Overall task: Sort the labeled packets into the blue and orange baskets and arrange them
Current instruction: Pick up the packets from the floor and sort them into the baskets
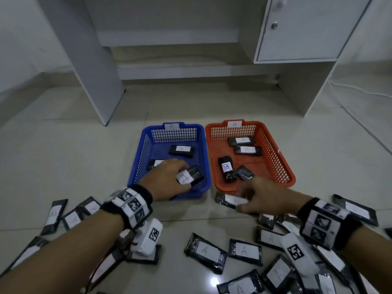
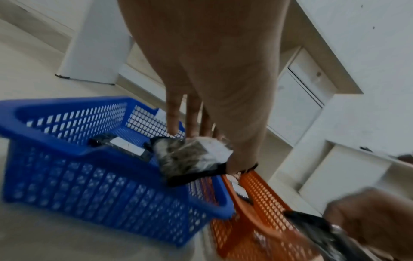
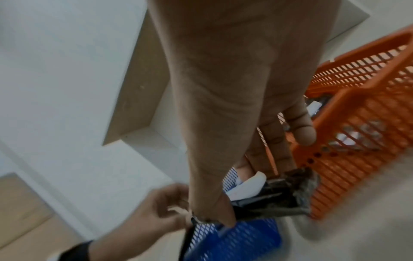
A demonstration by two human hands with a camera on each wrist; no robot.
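The blue basket [image 1: 135, 166], tagged A, stands left of the orange basket [image 1: 285, 166], tagged B, on the tiled floor. My left hand [image 1: 184, 179] pinches a black packet [image 1: 192, 176] with a white label above the blue basket's front right corner; in the left wrist view this packet [image 2: 190, 157] hangs over the blue basket's rim [image 2: 89, 151]. My right hand [image 1: 244, 201] grips another labeled packet [image 1: 232, 200] just before the orange basket's front left corner, and the right wrist view shows that packet [image 3: 281, 192] beside the orange wall [image 3: 357, 150]. Packets lie inside both baskets.
Several loose labeled packets [image 1: 204, 252] are scattered on the floor in front of the baskets, left and right of my arms. A white desk leg [image 1: 95, 77] and a cabinet door [image 1: 301, 28] stand behind the baskets. A thin cable [image 1: 360, 90] runs along the floor at right.
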